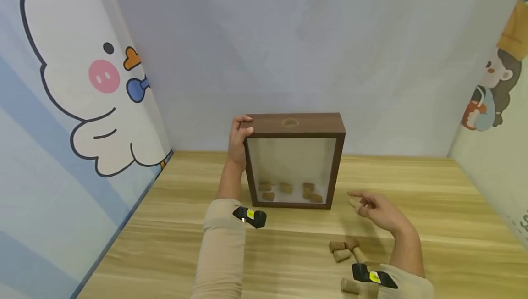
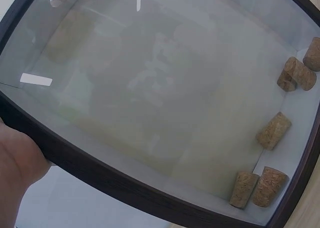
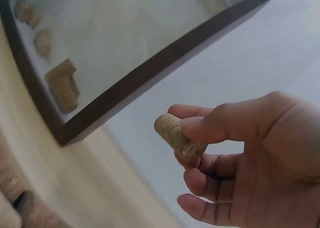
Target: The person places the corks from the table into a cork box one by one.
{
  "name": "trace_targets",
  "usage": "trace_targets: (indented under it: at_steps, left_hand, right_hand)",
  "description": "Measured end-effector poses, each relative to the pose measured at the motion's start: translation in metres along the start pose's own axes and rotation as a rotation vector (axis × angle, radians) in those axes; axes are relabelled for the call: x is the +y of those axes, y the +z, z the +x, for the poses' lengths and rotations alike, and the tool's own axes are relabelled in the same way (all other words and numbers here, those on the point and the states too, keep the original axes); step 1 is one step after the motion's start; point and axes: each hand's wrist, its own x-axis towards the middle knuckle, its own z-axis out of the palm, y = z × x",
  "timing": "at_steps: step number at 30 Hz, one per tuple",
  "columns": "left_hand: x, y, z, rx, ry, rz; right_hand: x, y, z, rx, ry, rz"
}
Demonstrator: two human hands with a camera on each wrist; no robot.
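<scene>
A dark brown, glass-fronted shadow box [image 1: 317,124] stands upright on the wooden table, with a round hole [image 1: 290,122] in its top. Several corks [image 2: 274,131] lie along the bottom inside it, behind the glass. My left hand [image 1: 238,141] grips the box's upper left corner, thumb on the top face. Right of the box, my right hand [image 1: 381,212] is raised over the table. Between thumb and fingers it pinches a cork [image 3: 170,128], shown close up in the right wrist view; its other fingers are loosely bent.
Several loose corks [image 1: 341,256] lie on the table [image 1: 165,244] at the front right, near my right forearm. One more cork [image 1: 350,285] is closer to me. A plain pale curtain [image 1: 288,37] hangs behind the box, with cartoon-printed panels at both sides.
</scene>
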Motion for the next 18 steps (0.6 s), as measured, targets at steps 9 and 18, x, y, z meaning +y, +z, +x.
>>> trace_targets:
  at_steps: [9, 18]
  left_hand:
    - [0.009, 0.004, -0.004, 0.009, 0.042, 0.039]
    - [0.025, 0.014, -0.013, -0.003, 0.104, 0.034]
  right_hand:
    - [-0.042, -0.002, 0.012, 0.036, -0.183, -0.138]
    - [-0.094, 0.001, 0.029, 0.096, -0.346, -0.098]
